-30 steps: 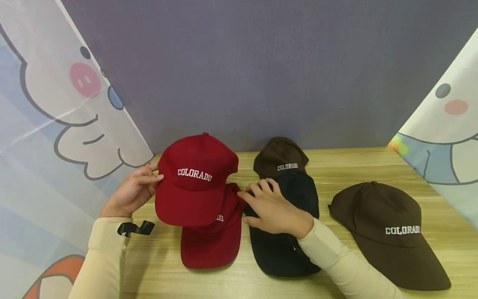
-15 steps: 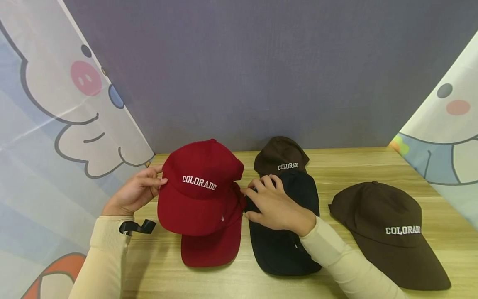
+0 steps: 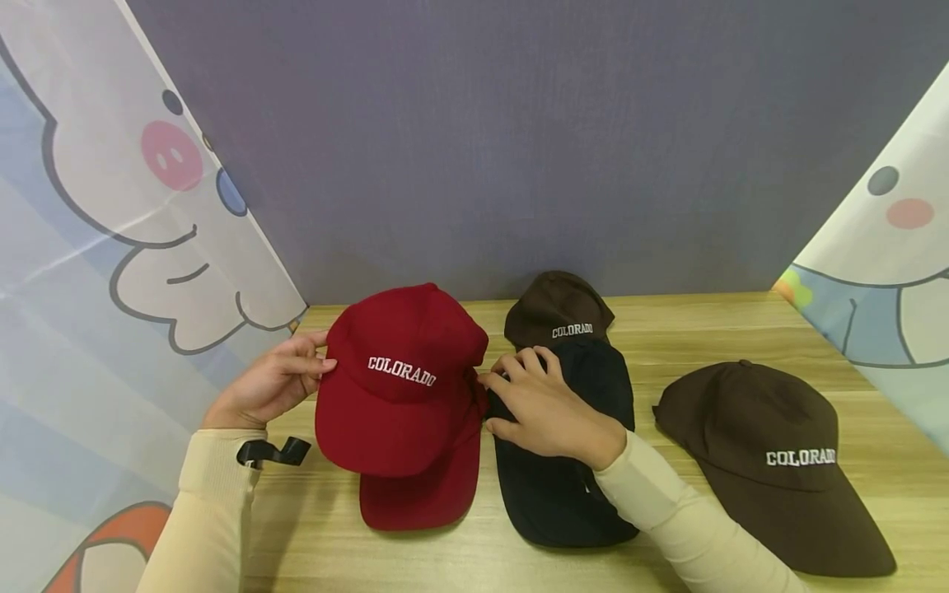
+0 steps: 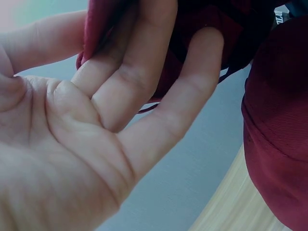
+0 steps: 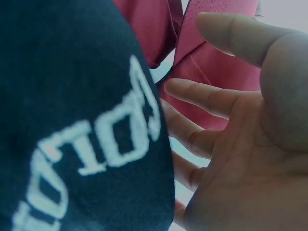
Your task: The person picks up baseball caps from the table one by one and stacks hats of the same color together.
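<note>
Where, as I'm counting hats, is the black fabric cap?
In the head view, the black cap lies right of centre, under the right hand, overlapping the rear brown fabric cap.

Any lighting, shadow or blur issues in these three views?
Head: lettering on the upper red cap reads clearly, with a soft shadow on the table beside the left sleeve; left wrist: washed-out glow at top left, the cap's inside dark; right wrist: bluish cast, the black cap close up with soft-edged lettering.

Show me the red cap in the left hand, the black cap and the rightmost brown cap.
Held red cap (image 3: 406, 344): head view, on the crown.
Black cap (image 3: 558, 512): head view, on the brim.
Rightmost brown cap (image 3: 752, 441): head view, on the crown.
</note>
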A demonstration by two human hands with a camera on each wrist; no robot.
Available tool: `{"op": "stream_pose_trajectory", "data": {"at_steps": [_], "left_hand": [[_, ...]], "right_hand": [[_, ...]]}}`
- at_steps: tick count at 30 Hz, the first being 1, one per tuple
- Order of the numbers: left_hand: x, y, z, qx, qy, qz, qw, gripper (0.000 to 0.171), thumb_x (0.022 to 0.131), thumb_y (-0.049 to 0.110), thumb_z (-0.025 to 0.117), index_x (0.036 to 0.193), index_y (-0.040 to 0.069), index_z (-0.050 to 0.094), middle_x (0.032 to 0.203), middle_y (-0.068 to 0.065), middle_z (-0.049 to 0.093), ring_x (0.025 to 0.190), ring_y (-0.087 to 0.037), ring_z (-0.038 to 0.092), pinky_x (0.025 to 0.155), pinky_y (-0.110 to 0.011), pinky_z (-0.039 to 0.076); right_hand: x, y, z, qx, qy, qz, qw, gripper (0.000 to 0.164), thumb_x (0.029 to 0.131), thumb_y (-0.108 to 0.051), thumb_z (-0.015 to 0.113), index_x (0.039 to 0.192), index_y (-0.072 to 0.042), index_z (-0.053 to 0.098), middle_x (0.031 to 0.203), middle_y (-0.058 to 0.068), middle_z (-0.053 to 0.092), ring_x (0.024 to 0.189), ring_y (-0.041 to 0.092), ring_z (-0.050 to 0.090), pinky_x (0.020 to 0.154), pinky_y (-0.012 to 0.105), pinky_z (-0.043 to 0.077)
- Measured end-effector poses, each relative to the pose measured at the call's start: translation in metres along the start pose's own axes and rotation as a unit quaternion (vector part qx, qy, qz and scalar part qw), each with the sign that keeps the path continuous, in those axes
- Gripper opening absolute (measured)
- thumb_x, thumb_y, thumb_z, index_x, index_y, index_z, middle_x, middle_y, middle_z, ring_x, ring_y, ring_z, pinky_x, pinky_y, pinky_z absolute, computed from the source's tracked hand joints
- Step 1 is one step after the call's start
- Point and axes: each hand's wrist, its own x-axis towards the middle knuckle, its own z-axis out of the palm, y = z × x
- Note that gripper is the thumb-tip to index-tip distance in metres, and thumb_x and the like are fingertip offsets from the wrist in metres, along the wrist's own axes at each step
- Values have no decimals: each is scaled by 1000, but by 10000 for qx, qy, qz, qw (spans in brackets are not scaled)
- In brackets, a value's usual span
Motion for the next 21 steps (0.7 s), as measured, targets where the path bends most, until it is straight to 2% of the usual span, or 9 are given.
{"op": "stream_pose_trajectory", "data": {"at_steps": [1,5,7,12,18,21], "left_hand": [[0,0,1,27,51,-48,10000,29,91,-10,32,74,2,52,123,-3,48,87,-15,59,76,-31,44],[1,0,2,170,40,-188,9997,24,90,-9,35,93,3,56,114,-2,54,82,-14,59,73,-29,44],[1,0,3,235,-31,-256,9994,29,90,-8,35,110,2,54,108,-2,57,80,-14,59,73,-29,44],[-1,-1,4,348,-145,-402,9985,39,90,-7,37,129,0,42,94,-3,60,78,-14,58,74,-29,43],[1,-2,4,194,-718,-397,9964,42,91,-9,32,132,-8,30,100,-9,59,85,-17,59,76,-31,44],[2,-3,4,179,-796,-410,9958,41,91,-10,31,132,-9,31,102,-10,58,86,-17,59,76,-32,44]], "right_hand": [[0,0,0,10,24,-3,10000,51,84,-49,56,126,-22,51,113,-8,42,107,15,31,98,45,10],[0,0,0,22,126,6,9999,50,84,-48,57,126,-23,51,112,-8,41,106,15,31,98,44,10],[0,0,-1,21,153,8,9999,49,83,-48,57,125,-24,51,111,-8,41,106,15,31,98,44,10],[0,0,-2,29,134,27,9999,47,83,-48,58,123,-23,52,109,-7,42,105,15,31,98,45,10],[1,0,-3,16,188,259,9995,43,83,-47,58,119,-24,54,110,-6,42,105,16,31,98,46,10],[2,0,-3,-9,290,440,9986,41,83,-47,57,117,-24,55,110,-5,43,104,16,32,98,47,10]]}}
